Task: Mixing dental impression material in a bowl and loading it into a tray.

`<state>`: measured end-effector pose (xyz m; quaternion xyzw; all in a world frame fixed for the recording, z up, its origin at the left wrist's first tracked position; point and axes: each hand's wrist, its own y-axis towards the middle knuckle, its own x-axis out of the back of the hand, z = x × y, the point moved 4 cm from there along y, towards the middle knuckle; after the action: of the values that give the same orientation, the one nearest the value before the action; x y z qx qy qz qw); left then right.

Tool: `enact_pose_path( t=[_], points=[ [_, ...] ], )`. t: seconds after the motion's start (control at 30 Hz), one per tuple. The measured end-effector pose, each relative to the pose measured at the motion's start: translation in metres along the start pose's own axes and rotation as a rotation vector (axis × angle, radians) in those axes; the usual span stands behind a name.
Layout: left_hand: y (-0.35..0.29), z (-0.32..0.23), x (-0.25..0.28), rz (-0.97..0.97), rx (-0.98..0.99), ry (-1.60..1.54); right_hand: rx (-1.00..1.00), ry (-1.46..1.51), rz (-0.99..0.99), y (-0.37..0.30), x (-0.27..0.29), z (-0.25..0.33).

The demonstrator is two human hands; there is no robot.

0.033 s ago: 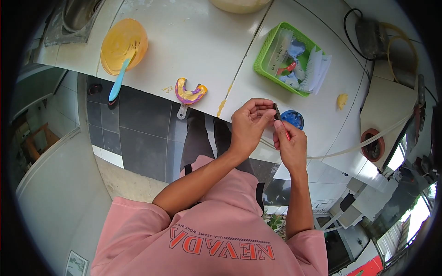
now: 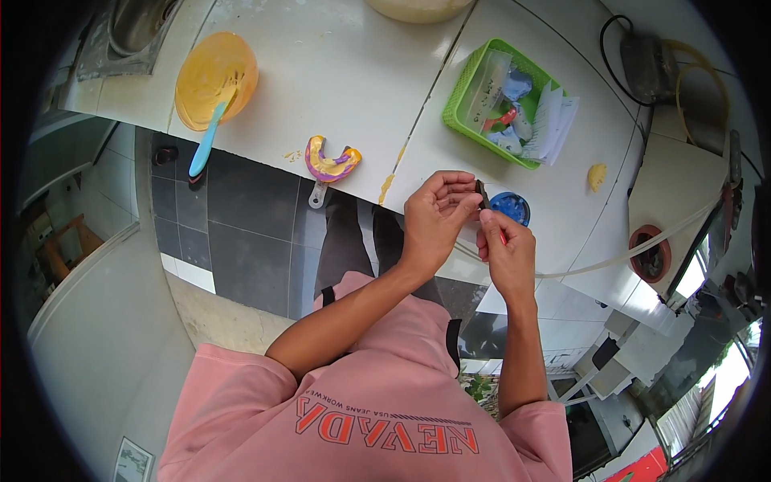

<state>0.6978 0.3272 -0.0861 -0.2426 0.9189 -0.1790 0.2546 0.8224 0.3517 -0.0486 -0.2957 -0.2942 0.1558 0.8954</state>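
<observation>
Over the counter's front edge, my two hands meet around a slim dark tool (image 2: 481,193) with a red part. My left hand (image 2: 436,213) pinches near its dark upper end with thumb and fingers. Closed around its lower, red part is my right hand (image 2: 507,249); the fingers hide much of it. Just beyond my right hand sits a round blue container (image 2: 511,207), partly covered. To the left, an impression tray (image 2: 332,167) filled with yellow and purple material lies at the counter edge, its metal handle sticking out over the edge.
An orange mixing bowl (image 2: 193,72) with a light-blue spatula (image 2: 209,143) stands at the left. A green basket (image 2: 462,112) holds papers and blue pieces. A small yellow curved piece (image 2: 596,177) lies right of it. A pale hose (image 2: 618,259) crosses at the right, near a brown pot (image 2: 649,252).
</observation>
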Motion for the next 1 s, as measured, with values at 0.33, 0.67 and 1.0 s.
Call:
enact_pose_path(
  t=[0.33, 0.67, 1.0],
  points=[
    [0.000, -0.002, 0.004, 0.035, 0.062, -0.025, 0.169, -0.026, 0.001, -0.001, -0.008, -0.001],
    [-0.001, 0.004, -0.003, -0.020, 0.091, 0.009, 0.173, -0.357, -0.119, -0.004, -0.001, 0.014],
    [0.004, 0.001, 0.000, -0.017, 0.090, -0.007, 0.139, -0.322, -0.072, 0.001, -0.003, 0.012]
  ],
)
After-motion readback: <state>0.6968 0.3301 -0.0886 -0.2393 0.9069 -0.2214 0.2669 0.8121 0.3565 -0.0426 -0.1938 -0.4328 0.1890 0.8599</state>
